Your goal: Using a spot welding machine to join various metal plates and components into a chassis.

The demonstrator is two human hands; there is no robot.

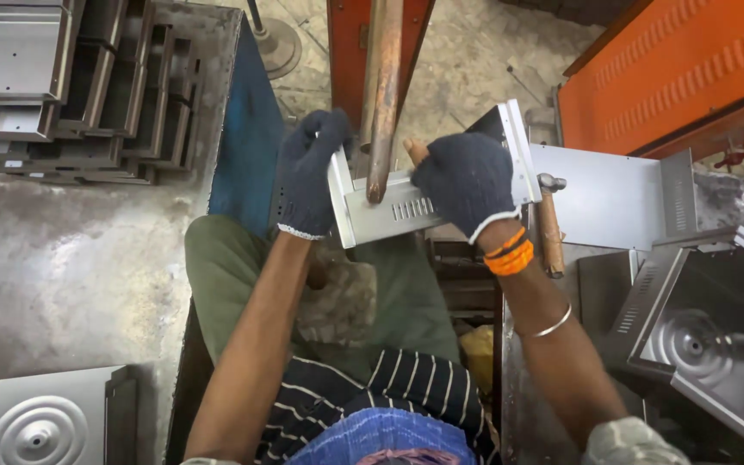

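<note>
Head view shows both dark-gloved hands, left hand and right hand, clamped on the ends of a bent grey sheet-metal panel with vent slots at centre frame. They press it against a rusty upright steel rod, seemingly mid-forming, which calls for steady pressure.

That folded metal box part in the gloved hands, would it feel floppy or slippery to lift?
Probably stiff: the sheet-metal housing has bent-up edges. Likely light for its size, being thin sheet. Its bare surface looks smooth, so perhaps slippery; the left hand and right hand both wear knit gloves and grip opposite ends.
</note>
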